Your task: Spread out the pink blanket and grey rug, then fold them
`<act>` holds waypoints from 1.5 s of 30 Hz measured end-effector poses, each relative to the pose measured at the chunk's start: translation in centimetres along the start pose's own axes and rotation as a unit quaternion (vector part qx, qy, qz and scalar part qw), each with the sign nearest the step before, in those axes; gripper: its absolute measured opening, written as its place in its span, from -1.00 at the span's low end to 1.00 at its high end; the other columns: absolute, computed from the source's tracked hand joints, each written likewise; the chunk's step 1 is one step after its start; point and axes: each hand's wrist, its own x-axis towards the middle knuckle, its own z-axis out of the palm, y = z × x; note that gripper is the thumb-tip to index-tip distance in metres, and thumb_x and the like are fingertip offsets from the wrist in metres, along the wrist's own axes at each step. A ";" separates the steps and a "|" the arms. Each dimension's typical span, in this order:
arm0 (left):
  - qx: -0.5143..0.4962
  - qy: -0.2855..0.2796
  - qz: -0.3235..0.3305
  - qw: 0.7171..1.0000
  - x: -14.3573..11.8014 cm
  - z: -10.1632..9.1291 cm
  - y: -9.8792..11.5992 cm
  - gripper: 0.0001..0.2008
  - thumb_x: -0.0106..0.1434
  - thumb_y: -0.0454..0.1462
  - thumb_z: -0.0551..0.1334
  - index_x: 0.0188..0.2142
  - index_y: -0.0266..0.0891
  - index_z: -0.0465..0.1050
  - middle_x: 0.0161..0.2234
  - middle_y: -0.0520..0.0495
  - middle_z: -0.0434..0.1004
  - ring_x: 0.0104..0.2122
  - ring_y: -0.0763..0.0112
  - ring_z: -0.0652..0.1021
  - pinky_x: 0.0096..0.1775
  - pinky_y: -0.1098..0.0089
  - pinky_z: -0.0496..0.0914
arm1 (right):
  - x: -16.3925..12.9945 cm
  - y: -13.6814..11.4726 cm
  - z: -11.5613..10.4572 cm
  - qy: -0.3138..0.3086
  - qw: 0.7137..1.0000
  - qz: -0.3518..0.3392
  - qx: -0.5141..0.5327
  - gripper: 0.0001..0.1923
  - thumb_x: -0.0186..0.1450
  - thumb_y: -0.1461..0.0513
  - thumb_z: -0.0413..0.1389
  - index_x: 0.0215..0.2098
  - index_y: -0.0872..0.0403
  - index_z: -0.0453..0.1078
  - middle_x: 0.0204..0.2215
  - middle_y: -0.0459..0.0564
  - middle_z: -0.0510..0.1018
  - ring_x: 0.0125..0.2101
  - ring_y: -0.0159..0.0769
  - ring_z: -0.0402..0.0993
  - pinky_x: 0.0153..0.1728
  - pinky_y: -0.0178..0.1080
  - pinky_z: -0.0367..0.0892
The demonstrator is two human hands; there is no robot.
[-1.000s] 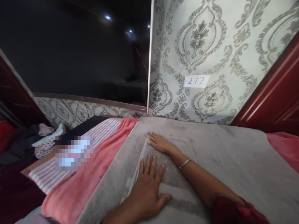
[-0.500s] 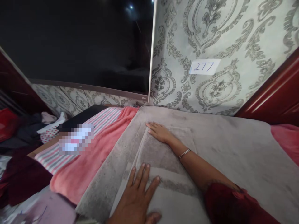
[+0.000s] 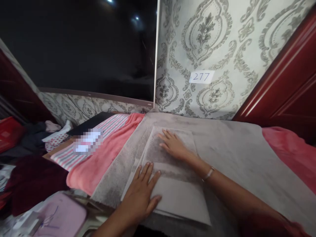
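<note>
A folded grey towel (image 3: 179, 196), with a darker plush band across it, lies flat on a larger grey cloth (image 3: 229, 148). My left hand (image 3: 142, 191) rests near its left edge, palm down, fingers stretched out. Farther up, my right hand (image 3: 174, 144) lies flat on the darker plush part of the towel, fingers spread. A bracelet circles the right wrist. Neither hand grips anything. The towel's near edge shows layered folds.
A coral blanket (image 3: 106, 158) and a striped cloth (image 3: 108, 126) lie to the left, with a blurred-out item on top. Clothes (image 3: 37, 177) and a pink-lilac box lid (image 3: 61, 215) sit lower left. A large dark screen (image 3: 86, 46) and patterned wall (image 3: 204, 39) stand behind.
The view has shifted right and back, showing more of the towel's near edge. My right hand has slid slightly inward from the towel's far left edge; both hands stay flat on it.
</note>
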 end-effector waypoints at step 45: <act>0.095 0.085 -0.032 0.991 2.8 2.5 -2.6 -0.34 0.38 0.01 0.06 0.39 -0.16 0.09 0.41 -0.25 0.02 0.38 -0.02 0.09 0.30 -0.15 0.01 | 4.7 0.8 1.2 -0.043 0.999 0.013 -0.023 -0.40 0.49 -0.03 -0.17 0.44 -0.10 -0.03 0.43 -0.04 -0.05 0.41 -0.11 -0.21 0.35 0.12 -0.24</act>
